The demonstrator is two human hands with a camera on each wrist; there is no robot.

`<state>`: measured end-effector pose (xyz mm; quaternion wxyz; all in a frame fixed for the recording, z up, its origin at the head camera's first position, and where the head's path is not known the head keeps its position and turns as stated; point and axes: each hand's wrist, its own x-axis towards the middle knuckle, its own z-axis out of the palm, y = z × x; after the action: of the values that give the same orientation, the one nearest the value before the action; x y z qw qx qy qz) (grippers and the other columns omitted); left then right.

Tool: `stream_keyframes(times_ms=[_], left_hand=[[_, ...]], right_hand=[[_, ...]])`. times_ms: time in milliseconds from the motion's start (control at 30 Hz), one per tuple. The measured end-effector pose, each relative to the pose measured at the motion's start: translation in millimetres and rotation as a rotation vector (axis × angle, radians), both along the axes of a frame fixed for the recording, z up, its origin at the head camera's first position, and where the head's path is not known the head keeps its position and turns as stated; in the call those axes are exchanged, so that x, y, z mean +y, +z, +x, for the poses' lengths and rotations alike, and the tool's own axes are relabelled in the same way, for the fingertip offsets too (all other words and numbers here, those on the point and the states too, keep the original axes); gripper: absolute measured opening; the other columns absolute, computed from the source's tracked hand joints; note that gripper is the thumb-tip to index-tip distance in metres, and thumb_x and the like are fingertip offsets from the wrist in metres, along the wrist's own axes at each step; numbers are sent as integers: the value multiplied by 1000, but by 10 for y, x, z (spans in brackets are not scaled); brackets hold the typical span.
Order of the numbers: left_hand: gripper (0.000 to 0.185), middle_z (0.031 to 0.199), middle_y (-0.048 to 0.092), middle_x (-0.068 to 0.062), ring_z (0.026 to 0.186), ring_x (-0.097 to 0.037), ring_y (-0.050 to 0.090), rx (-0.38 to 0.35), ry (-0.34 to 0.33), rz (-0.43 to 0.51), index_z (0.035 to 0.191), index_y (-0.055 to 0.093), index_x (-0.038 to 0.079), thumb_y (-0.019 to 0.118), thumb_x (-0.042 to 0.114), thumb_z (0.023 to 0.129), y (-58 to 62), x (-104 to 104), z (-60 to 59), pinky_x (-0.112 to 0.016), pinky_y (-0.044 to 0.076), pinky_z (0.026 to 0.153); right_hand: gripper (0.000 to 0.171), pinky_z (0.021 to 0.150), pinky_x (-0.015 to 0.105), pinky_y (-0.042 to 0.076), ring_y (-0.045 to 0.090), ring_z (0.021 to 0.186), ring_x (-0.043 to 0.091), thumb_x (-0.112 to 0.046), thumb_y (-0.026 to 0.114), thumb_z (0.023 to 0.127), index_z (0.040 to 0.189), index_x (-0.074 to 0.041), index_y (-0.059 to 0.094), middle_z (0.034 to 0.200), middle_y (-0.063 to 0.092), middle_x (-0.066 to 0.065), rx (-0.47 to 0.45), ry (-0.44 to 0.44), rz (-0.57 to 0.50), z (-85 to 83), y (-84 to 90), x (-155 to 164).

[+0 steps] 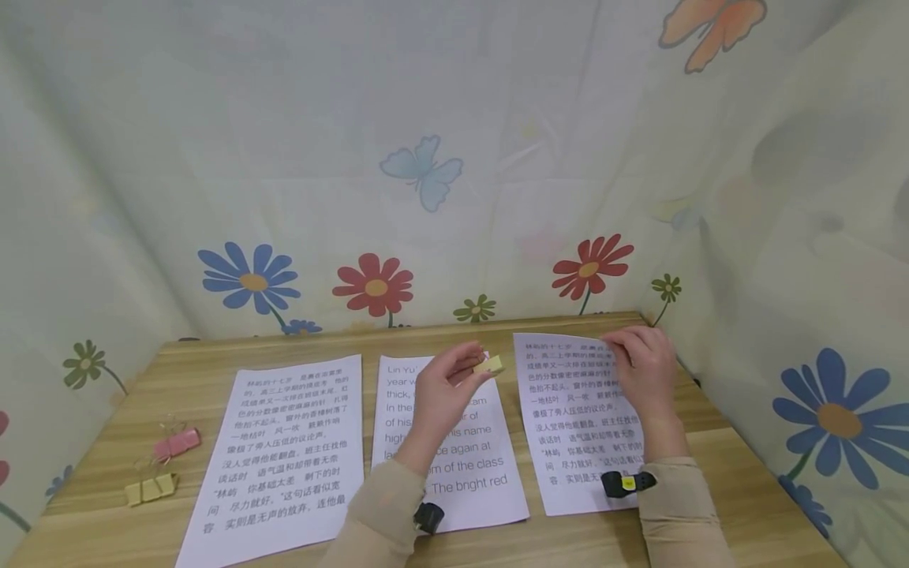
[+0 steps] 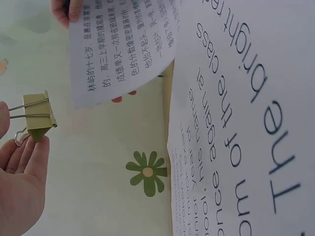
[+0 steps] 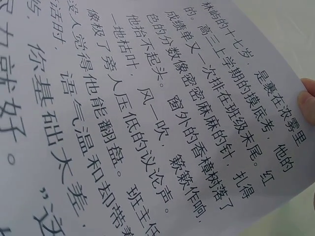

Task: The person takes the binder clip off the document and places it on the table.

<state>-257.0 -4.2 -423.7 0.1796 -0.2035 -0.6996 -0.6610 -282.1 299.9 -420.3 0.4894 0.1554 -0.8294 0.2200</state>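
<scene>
Between the thumb and fingers of my left hand [image 1: 450, 386] is a yellow binder clip [image 1: 488, 364], held above the middle printed sheet [image 1: 469, 493]. The left wrist view shows the clip [image 2: 38, 112] side-on, its wire handles pinched by the left hand [image 2: 24, 182]. My right hand [image 1: 642, 367] pinches the top edge of the right-hand sheet [image 1: 568, 426], which carries Chinese text. That top end is lifted and curves up in the left wrist view. In the right wrist view, fingertips [image 3: 307, 101] grip the edge of the same sheet [image 3: 147, 98].
Another sheet of Chinese text [image 1: 277, 450] lies at the left of the wooden table [image 1: 398, 548]. Left of it are a pink binder clip [image 1: 177, 443] and a second yellow binder clip [image 1: 151, 489]. A flowered curtain [image 1: 454, 260] hangs behind the table.
</scene>
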Motion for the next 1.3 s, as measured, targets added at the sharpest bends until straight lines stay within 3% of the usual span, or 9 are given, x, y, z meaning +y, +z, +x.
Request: stream_keyframes(times_ms=[267, 433, 533, 667, 900, 1133, 1300], left_hand=[[42, 113, 69, -9, 105, -18, 67, -3, 48, -81, 122, 68, 5, 81, 3, 82, 19, -203, 61, -29, 54, 89], [41, 114, 69, -4, 105, -18, 67, -18, 86, -147, 122, 68, 8, 81, 6, 82, 58, -463, 138, -30, 54, 89], [42, 115, 68, -5, 106, -20, 67, -32, 116, -190, 122, 68, 9, 81, 7, 82, 49, -695, 182, -32, 54, 90], [44, 116, 68, -4, 107, -18, 66, -52, 182, -256, 124, 66, 9, 81, 7, 82, -4, -1016, 213, -25, 53, 89], [42, 121, 67, -8, 109, -20, 65, -126, 308, -200, 127, 64, 5, 77, 9, 87, -35, -1633, 230, -16, 51, 87], [44, 124, 66, -13, 102, 0, 63, -211, 488, -239, 132, 61, 4, 72, 20, 93, 22, -2313, 267, -11, 49, 85], [51, 128, 64, -16, 98, 8, 59, -289, 567, -380, 137, 57, 6, 69, 32, 95, 20, -2806, 345, -6, 47, 80]], right_hand=[[13, 75, 42, 39, 55, 85, 33, 11, 75, 81, 88, 0, 73, 90, 67, 14, 5, -8, -6, -60, -62, 22], [14, 76, 42, 39, 56, 86, 33, 12, 75, 80, 87, 0, 72, 89, 67, 14, 6, 4, -23, -96, -77, 11], [14, 76, 42, 40, 56, 85, 34, 13, 74, 81, 87, 0, 72, 89, 67, 14, 7, 17, -27, -121, -81, 6], [13, 76, 43, 40, 55, 85, 34, 13, 73, 82, 87, 1, 72, 89, 66, 15, -6, 2, -24, -142, -96, 30], [10, 77, 43, 39, 54, 86, 33, 11, 73, 83, 87, 1, 72, 90, 66, 15, -40, -14, -25, -140, -125, 63], [10, 77, 43, 40, 54, 87, 33, 9, 73, 83, 88, 1, 71, 90, 65, 15, -34, -11, -14, -166, -138, 56], [12, 77, 44, 40, 54, 87, 34, 12, 73, 82, 87, 1, 71, 90, 65, 16, -33, -8, -15, -166, -135, 50]])
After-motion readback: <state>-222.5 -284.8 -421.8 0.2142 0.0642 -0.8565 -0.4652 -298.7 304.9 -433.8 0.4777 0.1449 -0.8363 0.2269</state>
